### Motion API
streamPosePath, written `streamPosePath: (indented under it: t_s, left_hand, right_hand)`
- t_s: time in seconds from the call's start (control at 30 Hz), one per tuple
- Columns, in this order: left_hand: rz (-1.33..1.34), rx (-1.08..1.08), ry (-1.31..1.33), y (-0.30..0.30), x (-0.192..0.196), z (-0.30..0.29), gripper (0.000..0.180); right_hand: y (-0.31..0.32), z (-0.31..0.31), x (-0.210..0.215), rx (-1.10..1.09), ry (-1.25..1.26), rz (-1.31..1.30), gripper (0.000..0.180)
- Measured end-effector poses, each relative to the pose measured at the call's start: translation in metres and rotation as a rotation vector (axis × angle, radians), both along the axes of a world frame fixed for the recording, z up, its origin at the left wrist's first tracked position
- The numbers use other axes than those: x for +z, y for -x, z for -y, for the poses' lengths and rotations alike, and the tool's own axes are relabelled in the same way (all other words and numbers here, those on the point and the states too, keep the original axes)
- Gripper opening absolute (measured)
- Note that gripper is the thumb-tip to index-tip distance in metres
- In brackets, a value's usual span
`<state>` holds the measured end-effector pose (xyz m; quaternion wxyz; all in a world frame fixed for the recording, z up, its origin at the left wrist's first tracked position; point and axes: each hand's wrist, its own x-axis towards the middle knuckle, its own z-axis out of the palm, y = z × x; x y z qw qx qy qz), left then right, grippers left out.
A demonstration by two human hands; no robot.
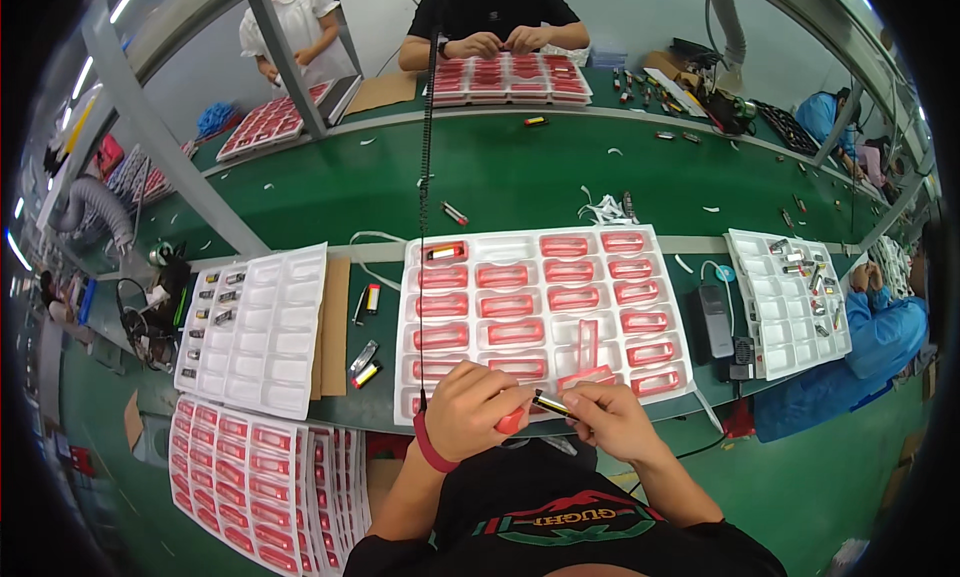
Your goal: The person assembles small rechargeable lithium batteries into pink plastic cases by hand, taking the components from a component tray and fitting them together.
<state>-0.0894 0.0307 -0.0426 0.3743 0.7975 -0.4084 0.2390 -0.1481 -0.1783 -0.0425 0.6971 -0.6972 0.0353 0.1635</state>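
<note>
In front of me lies a white compartment tray [596, 269] with pinkish-red oblong plastic shells in many of its pockets. My left hand [465, 409], with a red band at its wrist, is closed round a small red plastic piece [510, 421] over the tray's near edge. Just to the right, my right hand [615, 417] pinches a slim black, yellow and silver part [553, 405] whose far end meets the left fingers. Beside it, a loose red shell [588, 345] stands across the tray pockets. Another shell near my right fingers is partly covered by them.
A white tray [262, 322] with small metallic parts stands left, above stacked trays of red shells [235, 467]. On the right are another parts tray [775, 317] and a dark handheld radio [713, 322]. A cord [425, 227] hangs in front. Across the green bench, a person handles red shells.
</note>
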Motion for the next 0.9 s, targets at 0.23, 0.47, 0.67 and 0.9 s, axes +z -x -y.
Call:
streamPosePath:
  t_s: [0.23,0.47,0.67,0.9]
  left_hand:
    - [0.076,0.013,-0.279,0.009,0.004,-0.038,0.029]
    - [0.075,-0.088,-0.281,-0.020,0.009,-0.053,0.031]
    - [0.094,-0.131,-0.258,-0.046,0.000,-0.063,0.037]
    - [0.074,-0.023,-0.107,-0.071,-0.005,-0.070,0.033]
  right_hand:
    - [-0.011,-0.023,-0.019,0.074,-0.278,-0.240,0.027]
    - [-0.023,-0.043,-0.018,0.007,-0.320,-0.203,0.028]
    - [-0.042,-0.056,-0.024,-0.049,-0.446,-0.231,0.032]
    - [-0.069,-0.066,-0.010,-0.004,-0.472,-0.283,0.029]
